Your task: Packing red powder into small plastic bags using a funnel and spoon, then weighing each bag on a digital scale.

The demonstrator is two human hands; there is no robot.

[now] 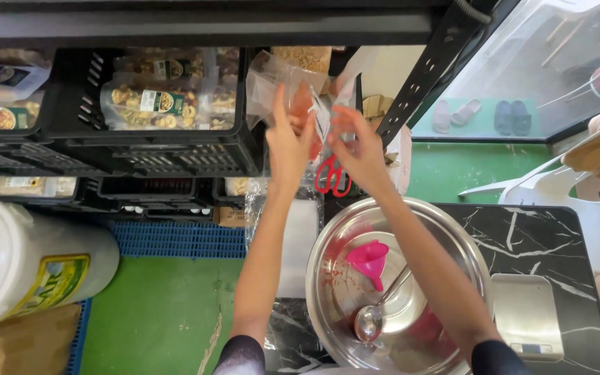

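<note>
Glossy steel bowl [328, 264], matt pink plastic funnel [371, 260], seemingly clear crinkly plastic pouch [307, 104], polished black marble-look tabletop [536, 236].

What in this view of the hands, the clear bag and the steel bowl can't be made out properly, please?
Head view only:
- Clear bag: motion blur and both hands hide how full it is and whether it is sealed.
- Left hand and right hand: fingertips blurred, grip unclear.
- Red scissors: blades hidden behind the right hand.
- Steel bowl: near rim cut off by the bottom edge.
</note>
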